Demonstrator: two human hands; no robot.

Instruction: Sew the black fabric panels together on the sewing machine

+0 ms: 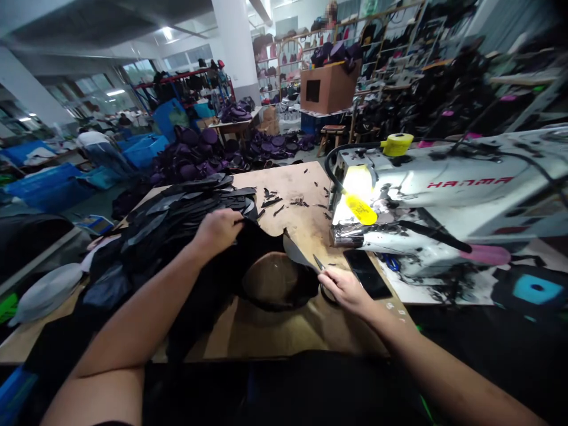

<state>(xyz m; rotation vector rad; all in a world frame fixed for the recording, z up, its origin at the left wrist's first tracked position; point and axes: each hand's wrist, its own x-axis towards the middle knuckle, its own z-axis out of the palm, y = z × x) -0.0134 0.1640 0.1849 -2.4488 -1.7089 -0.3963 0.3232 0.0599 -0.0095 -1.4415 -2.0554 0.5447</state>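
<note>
My left hand (219, 232) is closed on the upper edge of a black fabric piece (255, 236). The piece spreads between both hands, and a large rounded opening in it lets the wooden tabletop show through. My right hand (345, 288) is closed at the right edge of the fabric, with scissors (318, 262) in its grip. Their pointed tip sticks out beyond the fingers, and the palm hides most of the handles. Beside my left forearm lies a heap of dark cut pieces (177, 207).
A white sewing machine (444, 183) with a lit lamp stands at the right. By its base lies a black phone (368, 273). Dark scraps (278, 210) are scattered on the wooden table (293, 177). Purple bags (195, 148) are piled beyond, and a person (95, 145) bends at the far left.
</note>
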